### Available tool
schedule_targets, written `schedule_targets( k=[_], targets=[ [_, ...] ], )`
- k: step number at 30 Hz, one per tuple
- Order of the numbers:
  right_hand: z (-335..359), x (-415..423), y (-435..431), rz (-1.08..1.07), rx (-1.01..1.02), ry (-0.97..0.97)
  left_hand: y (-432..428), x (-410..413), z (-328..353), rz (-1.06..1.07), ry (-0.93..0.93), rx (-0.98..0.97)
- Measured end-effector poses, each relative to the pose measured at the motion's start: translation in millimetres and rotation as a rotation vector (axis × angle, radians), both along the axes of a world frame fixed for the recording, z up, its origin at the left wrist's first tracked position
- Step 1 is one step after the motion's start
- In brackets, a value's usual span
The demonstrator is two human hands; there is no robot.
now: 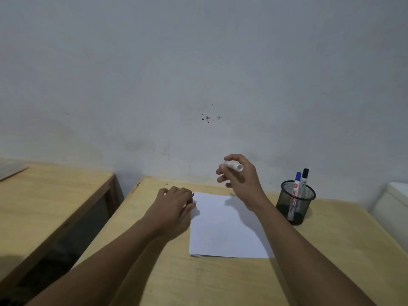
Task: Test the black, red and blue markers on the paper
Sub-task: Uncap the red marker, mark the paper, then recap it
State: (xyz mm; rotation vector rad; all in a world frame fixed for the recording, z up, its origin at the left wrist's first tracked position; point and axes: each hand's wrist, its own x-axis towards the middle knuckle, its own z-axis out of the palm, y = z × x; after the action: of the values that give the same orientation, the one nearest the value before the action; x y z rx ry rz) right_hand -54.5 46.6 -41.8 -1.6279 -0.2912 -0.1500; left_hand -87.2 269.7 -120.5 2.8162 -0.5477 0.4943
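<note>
Your right hand [240, 180] fingers pinch a white marker [234, 166] above the paper [223, 230]; left hand [174, 208] fingers curl loosely at its edge, labels unreadable.

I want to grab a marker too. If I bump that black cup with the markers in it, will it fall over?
Probably fairly easily. The mesh cup looks see-through and thin, so it's likely light. The blue-capped marker and black-capped marker stick up above its rim, which may make it top-heavy. Its round wall suggests it would roll once on its side.
</note>
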Motion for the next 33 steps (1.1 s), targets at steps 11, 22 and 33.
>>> schedule_targets(
  k=[11, 22, 33],
  targets=[
    [-54, 21, 44, -0.065, -0.006, 0.208, 1, 9, -23, -0.006, 0.162, 0.031],
    [-95, 56, 55, -0.048, -0.256, 0.165, 7, 17, -29, -0.049, 0.206, -0.014],
    [-105, 62, 54, -0.08, -0.28, 0.135, 5, 17, -30, -0.024, 0.195, -0.069]
  ],
)
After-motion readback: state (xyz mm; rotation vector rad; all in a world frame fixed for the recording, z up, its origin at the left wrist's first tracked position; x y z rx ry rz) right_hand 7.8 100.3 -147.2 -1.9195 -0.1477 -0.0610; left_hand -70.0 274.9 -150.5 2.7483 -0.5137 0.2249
